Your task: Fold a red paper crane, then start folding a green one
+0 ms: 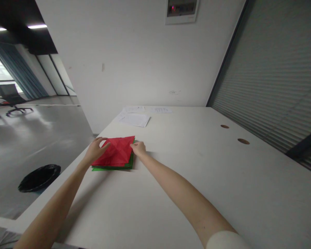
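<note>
A creased red sheet, paper or thin cloth, lies on top of a stack of green sheets toward the left side of the white table. At its right edge, my right hand is closed in a pinch on the red sheet. My left hand is over the left edge, thumb and fingers apart and curved, with the thumb above the red surface. Whether the left fingertips touch the sheet I cannot tell. The green layers show along the front and right sides of the stack.
Printed white papers lie at the table's far end against the wall. Two round cable holes are on the right side, beside a window with blinds. A bin with a black liner stands on the floor at the left.
</note>
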Demonstrator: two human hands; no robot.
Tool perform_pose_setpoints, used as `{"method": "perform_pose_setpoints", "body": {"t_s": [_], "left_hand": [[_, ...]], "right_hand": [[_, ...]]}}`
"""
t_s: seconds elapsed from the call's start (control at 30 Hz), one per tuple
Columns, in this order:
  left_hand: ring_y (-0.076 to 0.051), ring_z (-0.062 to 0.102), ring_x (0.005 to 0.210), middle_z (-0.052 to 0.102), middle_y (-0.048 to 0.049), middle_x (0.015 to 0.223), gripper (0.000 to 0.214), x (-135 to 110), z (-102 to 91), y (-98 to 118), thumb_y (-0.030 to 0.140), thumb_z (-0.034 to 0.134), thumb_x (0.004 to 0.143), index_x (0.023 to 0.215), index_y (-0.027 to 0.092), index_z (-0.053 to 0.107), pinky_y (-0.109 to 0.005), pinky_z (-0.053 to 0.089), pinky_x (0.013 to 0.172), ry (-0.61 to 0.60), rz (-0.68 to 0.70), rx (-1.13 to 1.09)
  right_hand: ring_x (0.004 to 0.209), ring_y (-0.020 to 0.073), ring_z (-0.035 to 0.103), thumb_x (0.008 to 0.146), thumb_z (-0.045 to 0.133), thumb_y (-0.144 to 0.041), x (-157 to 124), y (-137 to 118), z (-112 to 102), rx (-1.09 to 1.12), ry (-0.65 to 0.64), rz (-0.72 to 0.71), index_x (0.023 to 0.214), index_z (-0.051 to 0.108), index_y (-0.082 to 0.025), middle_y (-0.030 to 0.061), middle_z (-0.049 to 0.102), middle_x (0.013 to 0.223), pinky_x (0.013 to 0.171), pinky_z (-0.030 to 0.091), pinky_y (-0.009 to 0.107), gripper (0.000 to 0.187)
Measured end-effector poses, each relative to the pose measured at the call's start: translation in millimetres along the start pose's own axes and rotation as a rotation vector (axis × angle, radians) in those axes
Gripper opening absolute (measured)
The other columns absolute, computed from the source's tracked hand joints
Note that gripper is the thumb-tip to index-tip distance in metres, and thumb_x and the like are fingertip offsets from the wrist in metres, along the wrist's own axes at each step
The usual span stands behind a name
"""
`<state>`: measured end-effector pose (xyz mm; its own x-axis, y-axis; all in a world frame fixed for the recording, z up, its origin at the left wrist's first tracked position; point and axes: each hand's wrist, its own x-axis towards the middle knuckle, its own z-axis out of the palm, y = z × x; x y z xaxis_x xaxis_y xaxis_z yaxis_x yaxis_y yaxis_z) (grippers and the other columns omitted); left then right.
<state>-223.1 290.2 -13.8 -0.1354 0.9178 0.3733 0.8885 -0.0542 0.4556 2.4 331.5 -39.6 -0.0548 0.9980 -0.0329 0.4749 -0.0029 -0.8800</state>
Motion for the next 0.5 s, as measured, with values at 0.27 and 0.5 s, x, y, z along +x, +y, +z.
{"method": "perform_pose_setpoints", "body": {"t_s": [0.27,0.5], "left_hand": [[-0.028,0.060,0.111,0.064,-0.0122,0.121,0.066,-20.6,-20.8,48.6,0.066,0.054,0.077,0.120,0.015,0.061,-0.037,0.049,0.093,-0.160,0.069,-0.307],[-0.035,0.034,0.137,0.038,-0.0115,0.149,0.096,-49.8,-35.9,105.3,0.058,0.073,0.066,0.146,0.022,0.033,-0.048,0.029,0.113,-0.160,0.458,-0.062]], "right_hand": [[0.091,0.0236,0.063,0.074,0.063,-0.021,-11.0,-13.4,-9.4,0.004,-0.028,-0.212,0.054,0.058,-0.017,0.0086,0.071,0.078,0.083,0.042,0.031,0.021],[0.071,0.0137,0.060,0.084,0.048,-0.042,-15.8,-36.0,-63.7,0.503,-0.021,-0.213,0.080,0.059,-0.017,0.0016,0.065,0.076,0.063,0.046,0.023,0.028]]}}
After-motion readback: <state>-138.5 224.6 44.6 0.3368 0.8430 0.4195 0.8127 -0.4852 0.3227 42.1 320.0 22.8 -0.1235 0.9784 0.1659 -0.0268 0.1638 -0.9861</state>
